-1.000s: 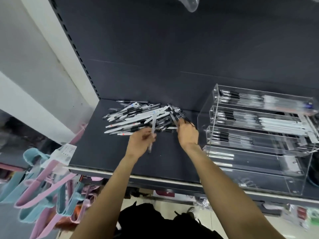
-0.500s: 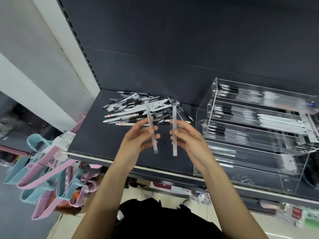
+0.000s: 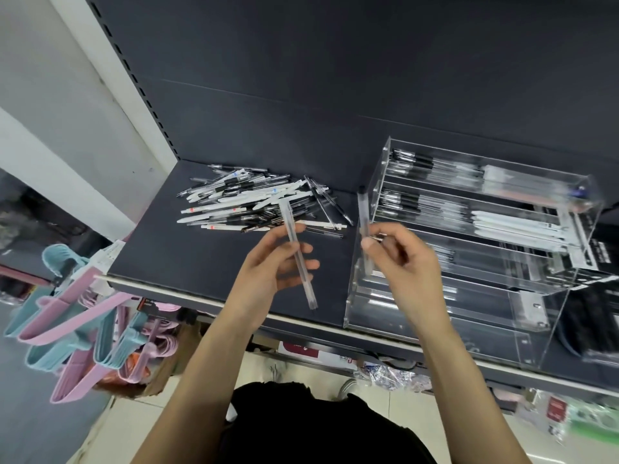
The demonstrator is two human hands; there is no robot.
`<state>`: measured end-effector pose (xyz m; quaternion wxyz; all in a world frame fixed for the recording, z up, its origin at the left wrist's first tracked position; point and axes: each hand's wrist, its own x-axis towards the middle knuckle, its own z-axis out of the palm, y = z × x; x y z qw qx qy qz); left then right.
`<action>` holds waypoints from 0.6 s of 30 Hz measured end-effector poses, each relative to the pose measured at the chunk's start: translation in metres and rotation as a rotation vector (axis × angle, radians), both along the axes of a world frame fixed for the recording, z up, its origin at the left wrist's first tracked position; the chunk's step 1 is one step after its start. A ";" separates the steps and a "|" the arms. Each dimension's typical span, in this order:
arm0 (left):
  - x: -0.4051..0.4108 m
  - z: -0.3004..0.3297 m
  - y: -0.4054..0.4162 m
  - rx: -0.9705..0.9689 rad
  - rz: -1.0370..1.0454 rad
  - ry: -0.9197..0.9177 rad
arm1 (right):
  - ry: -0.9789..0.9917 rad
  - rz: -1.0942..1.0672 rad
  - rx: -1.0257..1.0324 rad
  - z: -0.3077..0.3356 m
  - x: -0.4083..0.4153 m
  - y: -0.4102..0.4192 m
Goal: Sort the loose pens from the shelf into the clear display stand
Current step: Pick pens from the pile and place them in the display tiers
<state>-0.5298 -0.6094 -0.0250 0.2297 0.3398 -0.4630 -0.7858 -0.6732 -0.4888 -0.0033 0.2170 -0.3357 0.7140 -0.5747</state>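
Note:
A pile of loose pens [image 3: 254, 204], black, white and clear, lies on the dark shelf [image 3: 174, 249]. The clear display stand [image 3: 566, 229] with stepped tiers stands on the right, its upper tiers holding rows of pens. My left hand [image 3: 268, 269] holds one clear pen [image 3: 306, 283] above the shelf's front, below the pile. My right hand [image 3: 405, 259] pinches another clear pen [image 3: 362, 212] upright, just in front of the stand's left wall.
The shelf's front edge [image 3: 301, 321] runs across below my hands. Pink and blue hangers [image 3: 77, 316] hang at the lower left. A white upright post [image 3: 110, 68] borders the shelf on the left. Packaged goods sit on the lower shelf at the right.
Each hand picked one clear pen from the pile and lifted it. The right hand has since moved right with its pen, toward the stand.

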 end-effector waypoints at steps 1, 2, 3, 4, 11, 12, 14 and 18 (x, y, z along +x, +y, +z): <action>-0.002 -0.001 0.002 0.014 0.009 0.002 | 0.027 0.005 -0.009 0.002 -0.003 0.004; -0.003 -0.001 0.004 0.025 0.019 0.002 | 0.048 0.006 -0.008 0.004 -0.006 0.007; -0.004 -0.002 0.007 0.033 0.031 -0.001 | 0.054 0.010 -0.006 0.005 -0.007 0.009; -0.005 -0.003 0.009 0.037 0.045 -0.008 | 0.026 0.025 -0.019 0.005 -0.008 0.010; -0.013 -0.002 0.016 -0.087 0.095 -0.088 | -0.191 0.208 -0.114 0.006 -0.008 0.008; -0.014 -0.002 0.016 -0.122 0.094 -0.092 | -0.115 0.198 -0.075 0.003 -0.009 0.008; -0.018 -0.003 0.017 -0.140 0.104 -0.085 | 0.052 0.180 0.060 -0.005 -0.012 0.009; -0.034 -0.001 0.026 -0.122 0.056 -0.046 | 0.283 0.159 0.305 -0.011 -0.018 0.021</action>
